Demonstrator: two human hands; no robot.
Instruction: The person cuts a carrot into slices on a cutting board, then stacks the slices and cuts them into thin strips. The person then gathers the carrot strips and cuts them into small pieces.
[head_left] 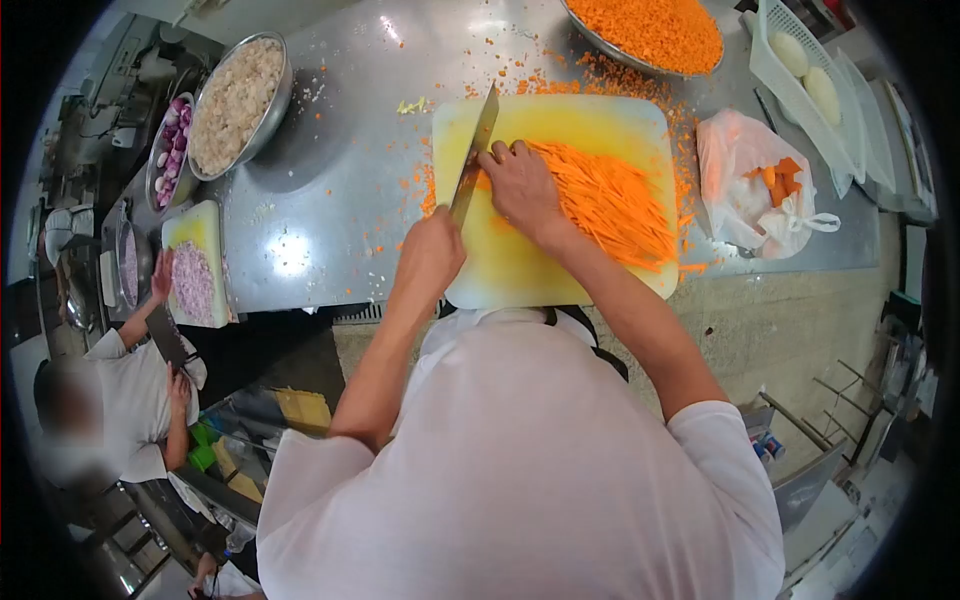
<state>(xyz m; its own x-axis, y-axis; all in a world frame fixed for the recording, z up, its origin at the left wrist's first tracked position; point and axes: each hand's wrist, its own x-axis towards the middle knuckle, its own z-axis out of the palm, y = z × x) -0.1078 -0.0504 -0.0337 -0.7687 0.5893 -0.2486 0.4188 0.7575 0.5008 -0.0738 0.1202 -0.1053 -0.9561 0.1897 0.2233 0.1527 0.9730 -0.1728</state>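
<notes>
My left hand (431,248) is closed round the handle of a large kitchen knife (474,150), its blade pointing away from me. The edge stands at the left end of a heap of carrot strips (605,200) on a yellow-stained white cutting board (500,270). Pressed down over the left end of the strips is my right hand (522,186), fingers bent and close beside the blade. Beyond the board stands a metal bowl piled with finely chopped carrot (650,30). Carrot bits lie scattered around the board.
A tied plastic bag with orange scraps (755,185) lies right of the board. White baskets (800,80) stand behind it. At left are a bowl of pale chopped food (237,105) and a bowl of purple onions (172,150). A co-worker (130,400) holds a cleaver by another board (205,225).
</notes>
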